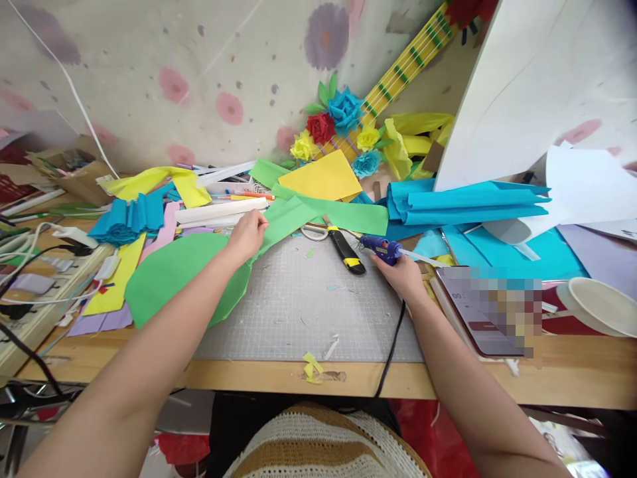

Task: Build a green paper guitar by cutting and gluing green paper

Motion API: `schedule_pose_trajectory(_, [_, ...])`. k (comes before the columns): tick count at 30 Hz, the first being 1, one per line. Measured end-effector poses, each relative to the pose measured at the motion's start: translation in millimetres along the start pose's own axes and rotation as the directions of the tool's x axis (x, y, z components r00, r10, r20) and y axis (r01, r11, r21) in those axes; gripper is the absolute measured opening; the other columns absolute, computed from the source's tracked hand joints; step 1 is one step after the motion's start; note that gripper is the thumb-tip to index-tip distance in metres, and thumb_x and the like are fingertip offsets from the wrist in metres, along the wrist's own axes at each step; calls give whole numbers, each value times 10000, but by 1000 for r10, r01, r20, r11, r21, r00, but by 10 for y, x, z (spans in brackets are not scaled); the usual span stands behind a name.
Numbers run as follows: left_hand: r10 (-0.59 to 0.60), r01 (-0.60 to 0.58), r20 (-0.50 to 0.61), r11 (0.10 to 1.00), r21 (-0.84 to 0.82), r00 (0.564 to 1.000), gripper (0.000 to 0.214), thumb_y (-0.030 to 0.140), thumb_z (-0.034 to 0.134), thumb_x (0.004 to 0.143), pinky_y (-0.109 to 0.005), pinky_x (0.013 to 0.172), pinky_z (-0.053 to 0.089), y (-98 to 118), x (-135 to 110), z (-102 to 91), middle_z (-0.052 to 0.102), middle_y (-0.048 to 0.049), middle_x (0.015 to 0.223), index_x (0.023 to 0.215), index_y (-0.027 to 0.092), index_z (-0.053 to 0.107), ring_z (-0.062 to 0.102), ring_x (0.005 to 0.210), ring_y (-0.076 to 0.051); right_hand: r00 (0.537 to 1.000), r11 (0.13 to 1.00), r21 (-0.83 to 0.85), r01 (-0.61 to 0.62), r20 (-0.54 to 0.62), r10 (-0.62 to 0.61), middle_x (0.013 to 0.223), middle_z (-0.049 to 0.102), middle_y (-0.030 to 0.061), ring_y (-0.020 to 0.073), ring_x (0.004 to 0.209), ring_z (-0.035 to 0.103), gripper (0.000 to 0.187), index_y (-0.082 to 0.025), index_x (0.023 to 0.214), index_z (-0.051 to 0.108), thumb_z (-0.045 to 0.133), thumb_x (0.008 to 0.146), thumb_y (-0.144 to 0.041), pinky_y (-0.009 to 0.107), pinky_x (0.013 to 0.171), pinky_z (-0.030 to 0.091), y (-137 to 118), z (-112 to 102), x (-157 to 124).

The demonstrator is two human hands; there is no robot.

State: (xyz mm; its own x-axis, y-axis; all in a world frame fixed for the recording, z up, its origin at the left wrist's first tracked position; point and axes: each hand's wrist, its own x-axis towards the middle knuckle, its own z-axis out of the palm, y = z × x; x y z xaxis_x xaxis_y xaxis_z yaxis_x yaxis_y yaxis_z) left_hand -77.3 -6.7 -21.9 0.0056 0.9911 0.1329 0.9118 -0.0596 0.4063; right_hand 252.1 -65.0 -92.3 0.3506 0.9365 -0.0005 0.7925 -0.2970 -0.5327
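Note:
My left hand (247, 236) is closed, its fingertips pinching the edge of a large green paper cutout (174, 269). The cutout has a wide rounded body at the left and a narrow strip running up to the right. My right hand (404, 275) is wrapped round a blue hot glue gun (381, 247), with a white glue stick showing from its back end. The gun's nozzle points left. Just left of it, a black and yellow utility knife (347, 251) lies on the grey cutting mat (293, 299).
A phone (478, 312) leans at the right beside a paper cup (597, 305). Rolled blue paper (468, 201) and a yellow sheet (323, 178) lie behind. A paper guitar (405, 66) with flowers rests against the wall. A power strip (54, 292) with cables stands left.

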Motion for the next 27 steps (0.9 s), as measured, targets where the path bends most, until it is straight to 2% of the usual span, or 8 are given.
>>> schedule_pose_trajectory(4, [-110, 97, -109, 988, -117, 988, 169, 308, 525, 828, -332, 705, 413, -197, 23, -212, 619, -41, 750, 693, 211, 493, 577, 751, -207, 999, 999, 48, 2, 44, -5, 786, 680, 128, 316, 823, 637, 486, -136, 845, 668, 570, 706, -591, 381, 668, 465, 20, -38, 11])
schedule_pose_trajectory(7, [-152, 143, -96, 985, -98, 984, 286, 420, 481, 849, -354, 687, 424, -348, 12, -294, 618, -49, 699, 653, 213, 497, 578, 695, -213, 982, 970, 233, 74, 151, -111, 821, 685, 104, 287, 801, 631, 504, -146, 883, 655, 628, 652, -593, 372, 657, 473, 79, -113, 26])
schedule_pose_trajectory(10, [-50, 49, -23, 998, -35, 998, 291, 464, 586, 773, -356, 805, 451, -370, -43, -198, 650, -87, 971, 865, 188, 589, 601, 908, -240, 956, 901, 427, 76, 224, -187, 878, 685, 93, 241, 757, 625, 540, -154, 978, 625, 679, 624, -558, 339, 613, 479, 132, -181, 35])
schedule_pose_trajectory(12, [47, -50, 39, 996, 74, 998, 495, 489, 620, 746, -370, 928, 415, -299, -84, -54, 578, -136, 1205, 1101, 149, 564, 538, 1112, -276, 954, 880, 470, 66, 229, -194, 888, 684, 95, 228, 740, 621, 535, -159, 990, 617, 696, 617, -534, 327, 588, 476, 153, -189, 41])
schedule_pose_trajectory(15, [77, -118, 168, 961, 252, 983, 675, 446, 606, 782, -371, 997, 366, -139, -115, 164, 490, -196, 1323, 1313, 76, 412, 454, 1234, -306, 958, 904, 422, 70, 225, -179, 805, 680, 83, 223, 684, 611, 503, -152, 931, 633, 682, 626, -549, 325, 558, 465, 173, -137, 57])
schedule_pose_trajectory(18, [43, -123, 219, 922, 367, 975, 607, 326, 570, 822, -369, 975, 379, -32, -90, 255, 509, -218, 1285, 1323, 35, 391, 474, 1208, -314, 973, 950, 303, 73, 189, -135, 720, 662, 70, 239, 665, 611, 500, -144, 876, 654, 629, 654, -591, 340, 563, 462, 178, -61, 75])
schedule_pose_trajectory(24, [132, -147, 65, 912, 383, 989, 646, 241, 631, 748, -407, 950, 409, -65, -1, 25, 525, -167, 1258, 1338, 128, 395, 499, 1144, -319, 990, 992, 95, 77, 111, -88, 820, 675, 102, 292, 806, 628, 452, -163, 851, 648, 592, 690, -582, 381, 680, 464, 90, -12, 59])
schedule_pose_trajectory(27, [236, -205, -32, 895, 396, 971, 662, 149, 603, 723, -419, 972, 395, -88, -4, -127, 510, -138, 1283, 1348, 167, 384, 481, 1154, -313, 984, 985, -38, 168, 59, -166, 864, 659, 119, 301, 855, 615, 479, -162, 922, 620, 601, 691, -581, 369, 684, 455, 62, -54, 16])
